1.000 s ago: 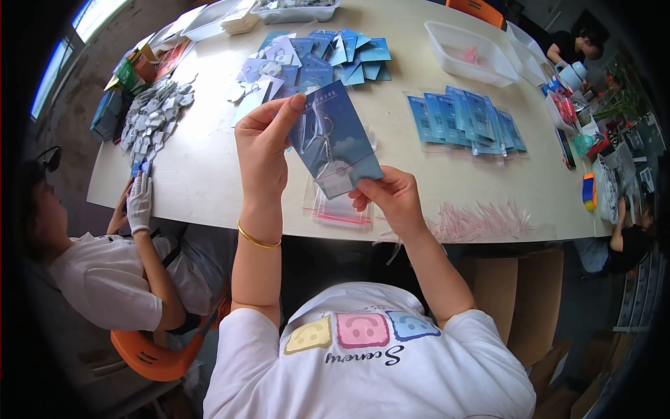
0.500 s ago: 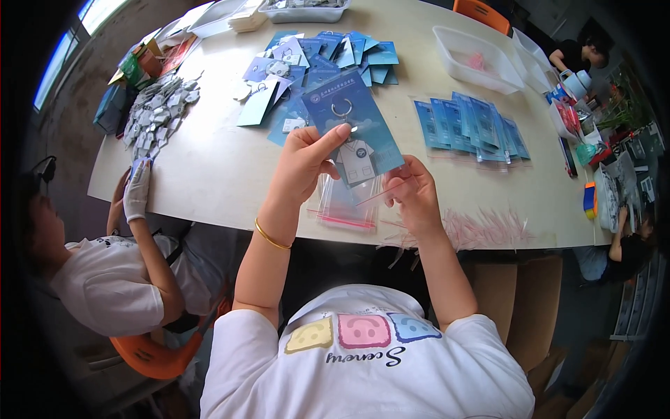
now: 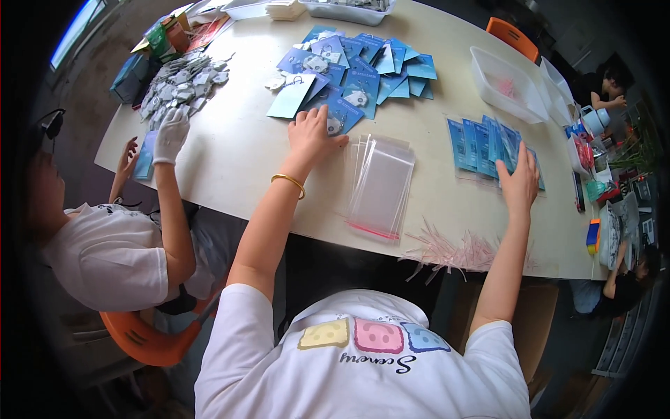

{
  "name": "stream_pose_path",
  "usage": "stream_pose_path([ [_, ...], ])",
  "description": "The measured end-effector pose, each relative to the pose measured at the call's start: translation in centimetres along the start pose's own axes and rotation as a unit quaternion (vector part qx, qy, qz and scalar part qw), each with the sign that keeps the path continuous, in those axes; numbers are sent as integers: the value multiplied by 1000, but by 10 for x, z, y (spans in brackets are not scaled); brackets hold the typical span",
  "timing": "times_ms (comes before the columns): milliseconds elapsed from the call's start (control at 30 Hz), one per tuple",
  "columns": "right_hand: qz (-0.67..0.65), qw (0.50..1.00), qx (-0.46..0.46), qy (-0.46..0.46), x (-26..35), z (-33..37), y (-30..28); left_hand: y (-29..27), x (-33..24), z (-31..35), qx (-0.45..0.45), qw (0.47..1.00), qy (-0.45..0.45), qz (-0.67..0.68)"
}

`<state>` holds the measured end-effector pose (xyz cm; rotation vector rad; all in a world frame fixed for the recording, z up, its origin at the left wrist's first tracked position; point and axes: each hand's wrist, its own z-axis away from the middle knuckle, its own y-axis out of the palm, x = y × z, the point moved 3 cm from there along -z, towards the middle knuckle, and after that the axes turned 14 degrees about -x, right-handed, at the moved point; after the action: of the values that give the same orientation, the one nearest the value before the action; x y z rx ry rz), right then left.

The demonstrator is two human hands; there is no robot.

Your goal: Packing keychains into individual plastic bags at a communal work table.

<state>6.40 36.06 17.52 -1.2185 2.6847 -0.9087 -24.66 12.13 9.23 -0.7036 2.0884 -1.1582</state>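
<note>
My left hand point(image 3: 314, 136) reaches over the near edge of the heap of blue cards point(image 3: 363, 80). Its fingers are spread and touch a blue card with a white shirt-shaped keychain point(image 3: 337, 120). Over on the right, my right hand point(image 3: 520, 185) rests at the end of an overlapping row of bagged blue cards point(image 3: 481, 143), thumb and fingers apart around the last ones. Between my hands lies a stack of clear plastic bags point(image 3: 380, 185) with a red strip along the near end.
Pink-white peeled strips point(image 3: 457, 248) lie along the near table edge. A white bin point(image 3: 509, 87) stands at the back right. At left, a person with a white glove point(image 3: 171, 136) works beside a pile of grey-white pieces point(image 3: 185, 87).
The card with its keychain and the clear bag have left my raised hands. My right hand has moved right to the bagged row, and my left hand has lowered to the card heap.
</note>
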Motion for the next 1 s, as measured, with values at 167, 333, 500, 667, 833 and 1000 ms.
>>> stream_pose_path([
  [167,-231,931,281,-32,107,16,54,3,0,4,14,999,0,32],
  [333,-229,927,295,-47,188,40,165,-5,-17,10,-95,989,35,105],
  [500,-433,830,348,42,211,24,166,-26,-9,20,-112,980,-14,162],
  [667,-552,747,349,126,234,-3,69,-47,15,15,-19,730,-149,666],
  [833,-607,614,436,254,223,44,18,-78,-18,44,47,599,-187,777],
  [1000,-560,727,267,294,148,65,-10,-68,-30,80,-18,943,-45,328],
])
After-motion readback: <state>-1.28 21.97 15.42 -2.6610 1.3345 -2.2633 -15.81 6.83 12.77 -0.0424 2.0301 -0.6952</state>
